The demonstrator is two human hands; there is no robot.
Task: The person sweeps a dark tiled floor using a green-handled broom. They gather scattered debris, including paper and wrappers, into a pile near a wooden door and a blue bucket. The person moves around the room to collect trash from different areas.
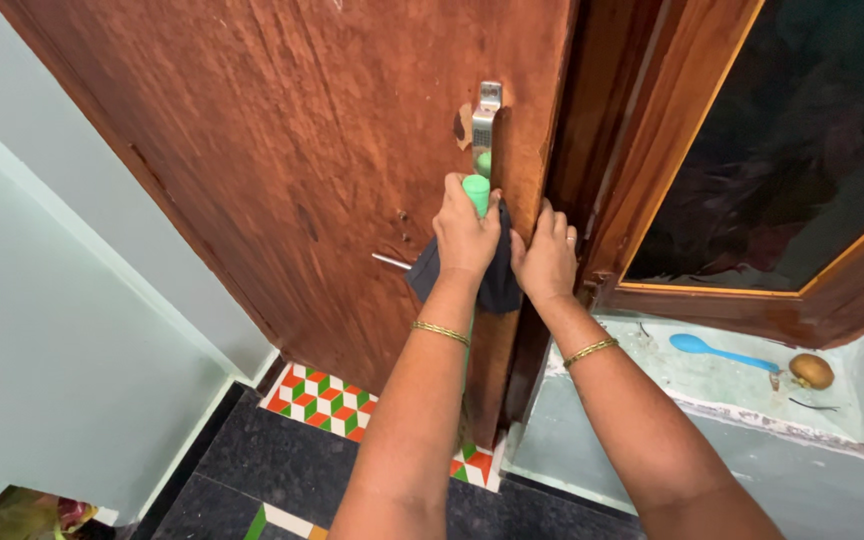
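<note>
1. Door first: wooden door stands ajar in front of me, its free edge beside the dark frame, with the steel latch plate high on that edge. My judgement is that I should steady the door before I rub, or it will swing away from me.
2. Sill next: blue spoon and a brown round thing lie on the pale green ledge, well apart from my arms, so I need not mind them.
3. Cloth: dark cloth hangs against the door edge between my two hands, below the latch.
4. My left hand is closed around a green handle, fingers wrapped tight, pressing the cloth to the wood.
5. My right hand lies flat, fingers spread on the door edge just beside the cloth, gripping nothing; I would keep it there as a brace.
</note>
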